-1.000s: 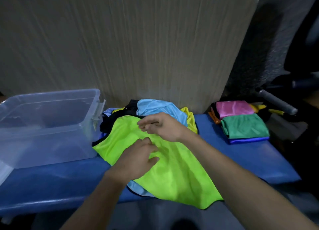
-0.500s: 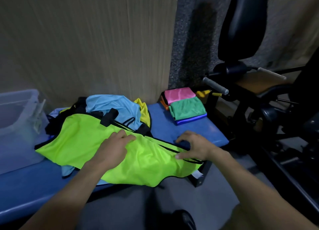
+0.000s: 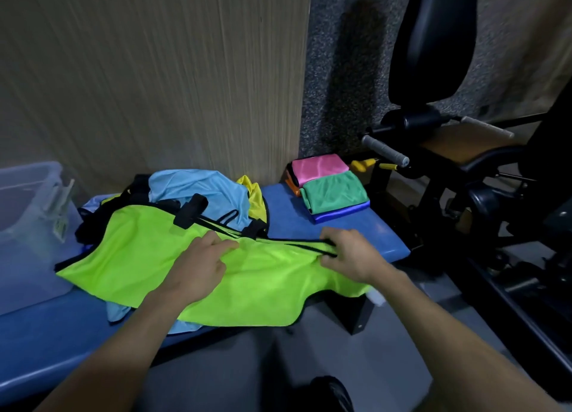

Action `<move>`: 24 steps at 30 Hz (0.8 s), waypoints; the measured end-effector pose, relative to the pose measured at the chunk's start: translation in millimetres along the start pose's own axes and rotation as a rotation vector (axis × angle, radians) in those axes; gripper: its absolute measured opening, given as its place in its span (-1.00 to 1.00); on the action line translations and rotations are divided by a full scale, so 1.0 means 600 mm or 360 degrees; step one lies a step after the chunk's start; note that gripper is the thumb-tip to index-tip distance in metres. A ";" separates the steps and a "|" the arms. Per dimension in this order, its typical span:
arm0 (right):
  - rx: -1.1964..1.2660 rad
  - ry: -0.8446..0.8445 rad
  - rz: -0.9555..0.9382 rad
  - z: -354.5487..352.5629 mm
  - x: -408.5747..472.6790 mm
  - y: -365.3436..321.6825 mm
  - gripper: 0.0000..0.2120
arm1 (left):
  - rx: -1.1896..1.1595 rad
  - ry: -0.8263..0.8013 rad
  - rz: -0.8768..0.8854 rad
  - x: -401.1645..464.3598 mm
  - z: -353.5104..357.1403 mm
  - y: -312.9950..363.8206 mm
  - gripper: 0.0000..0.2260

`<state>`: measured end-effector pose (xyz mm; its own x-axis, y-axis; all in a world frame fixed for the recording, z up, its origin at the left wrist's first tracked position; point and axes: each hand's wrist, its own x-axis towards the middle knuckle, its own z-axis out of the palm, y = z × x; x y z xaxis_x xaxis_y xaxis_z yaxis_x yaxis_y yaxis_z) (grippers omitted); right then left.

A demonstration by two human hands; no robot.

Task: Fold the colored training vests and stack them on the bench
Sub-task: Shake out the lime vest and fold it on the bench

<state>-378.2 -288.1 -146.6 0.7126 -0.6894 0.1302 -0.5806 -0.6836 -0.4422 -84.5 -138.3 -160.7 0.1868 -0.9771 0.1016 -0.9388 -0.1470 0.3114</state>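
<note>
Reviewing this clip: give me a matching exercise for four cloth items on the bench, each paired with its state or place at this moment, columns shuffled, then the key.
Things:
1. lime vest
2. green vest
3. pink vest
4. light blue vest

States or places:
A. folded, farthest back at the bench's right end
B. spread out, held by both hands
C. crumpled in the unfolded heap
D. folded, lying on a blue one

Pairs: 1-B, 2-D, 3-A, 4-C

The left hand and right hand hold the lime vest on the bench.

Single head-worn view — forward and down, close over the bench (image 3: 356,226) — wide-angled.
</note>
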 end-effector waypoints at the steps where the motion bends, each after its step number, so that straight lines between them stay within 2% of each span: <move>1: 0.0030 0.0085 0.0068 -0.015 0.006 0.011 -0.80 | 0.0008 0.0023 -0.0003 0.000 0.001 0.000 -0.53; 6: 0.0286 0.0518 0.0505 -0.046 0.031 0.078 -0.73 | 0.0256 0.0164 -0.0041 0.007 0.006 -0.007 -0.55; 10: 0.0313 0.0486 0.0787 -0.036 0.024 0.131 -0.50 | 0.0397 0.0164 -0.0119 0.015 0.002 -0.012 -0.57; 12: 0.0365 0.0532 0.0883 -0.045 0.018 0.146 -0.44 | 0.0426 0.0163 -0.0144 0.020 -0.004 -0.012 -0.58; 17: 0.0656 0.0485 0.1029 -0.047 0.007 0.168 -0.55 | 0.0351 0.0187 -0.0123 0.029 -0.012 0.026 -0.65; 24: 0.0951 0.0607 0.1075 -0.039 0.009 0.181 -0.67 | 0.0147 0.0213 0.0260 0.047 0.001 0.121 -0.77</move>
<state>-446.6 -371.8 -173.0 0.0674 -0.9942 -0.0841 -0.4497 0.0450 -0.8920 -147.5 -176.8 -135.9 0.0611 -0.9610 0.2698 -0.9810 -0.0080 0.1937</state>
